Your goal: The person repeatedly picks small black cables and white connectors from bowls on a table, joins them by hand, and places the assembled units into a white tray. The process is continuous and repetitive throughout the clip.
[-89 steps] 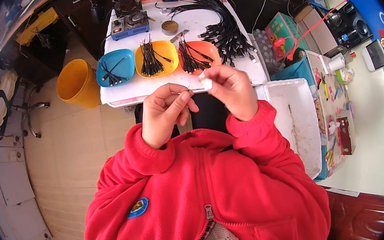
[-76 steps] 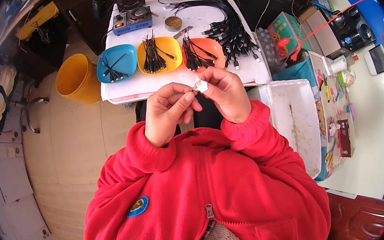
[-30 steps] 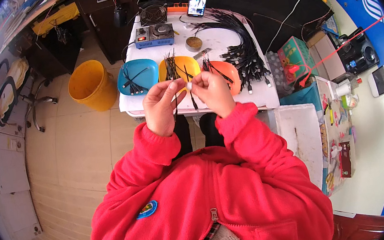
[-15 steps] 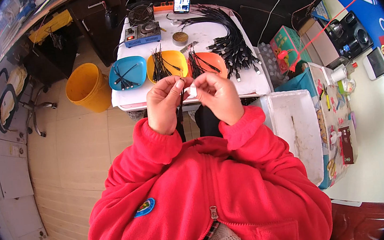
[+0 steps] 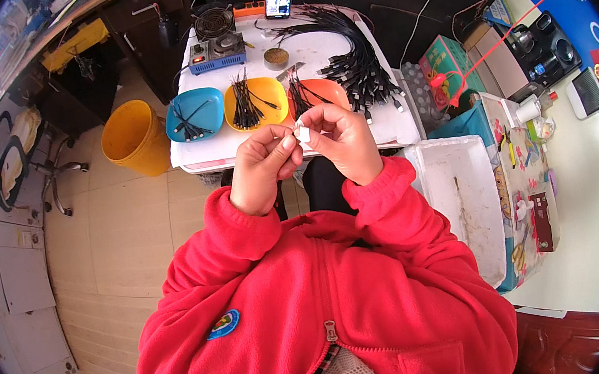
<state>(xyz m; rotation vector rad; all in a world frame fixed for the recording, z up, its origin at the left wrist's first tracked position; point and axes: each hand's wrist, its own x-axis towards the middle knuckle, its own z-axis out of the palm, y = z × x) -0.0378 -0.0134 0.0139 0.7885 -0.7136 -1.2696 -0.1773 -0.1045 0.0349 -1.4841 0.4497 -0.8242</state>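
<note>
Head view: two hands are working just off the near edge of one white table (image 5: 196, 151). Left hand (image 5: 261, 171) is pinching thumb to fingers, contents too small to tell; right hand (image 5: 347, 141) is pinching one white scrap (image 5: 303, 135) between both hands' fingertips. Three rounded-square trays, blue (image 5: 212, 108), yellow (image 5: 274, 90), orange (image 5: 334, 93), are holding thin black cables (image 5: 246, 108). One larger cable bundle (image 5: 359, 62) is lying right. White lettering is showing on a blue panel (image 5: 584, 10), far right.

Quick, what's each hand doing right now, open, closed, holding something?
Left hand: closed in a pinch; what's in the grip is too small to tell.
Right hand: closed, holding a small white piece.
</note>
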